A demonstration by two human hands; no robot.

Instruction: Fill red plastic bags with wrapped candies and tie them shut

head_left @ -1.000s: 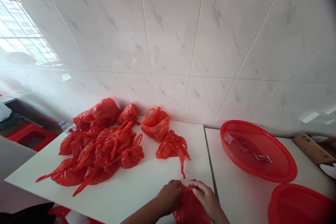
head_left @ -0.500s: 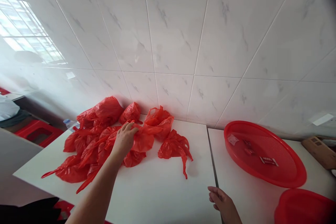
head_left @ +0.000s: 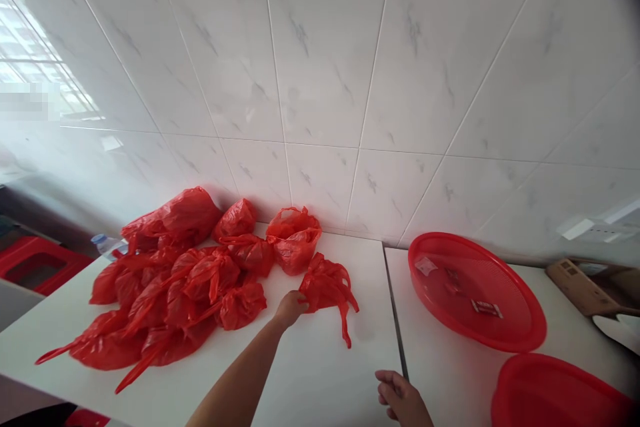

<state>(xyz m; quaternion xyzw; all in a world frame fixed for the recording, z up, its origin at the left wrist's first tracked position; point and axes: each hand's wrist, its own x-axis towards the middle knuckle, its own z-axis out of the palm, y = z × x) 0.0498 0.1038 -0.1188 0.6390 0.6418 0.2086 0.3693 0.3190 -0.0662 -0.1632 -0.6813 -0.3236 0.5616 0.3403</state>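
My left hand (head_left: 291,307) reaches across the white table (head_left: 310,373) and closes its fingers on the left edge of a loose red plastic bag (head_left: 327,285) lying by itself. A pile of tied red plastic bags (head_left: 175,287) lies to the left of that hand. An open red bag (head_left: 294,240) stands just behind, near the wall. My right hand (head_left: 400,397) hovers low over the table's near right corner, fingers loosely curled, holding nothing.
A large red mesh tray (head_left: 475,293) with a few small packets lies on the adjoining table at right. A red basin (head_left: 560,393) sits at the bottom right. A cardboard box (head_left: 580,283) is at far right. A water bottle (head_left: 107,245) lies behind the pile.
My left hand put a tied bag on the pile, then drew back right and took hold of the loose bag. My right hand let go and stayed near the table's front corner.
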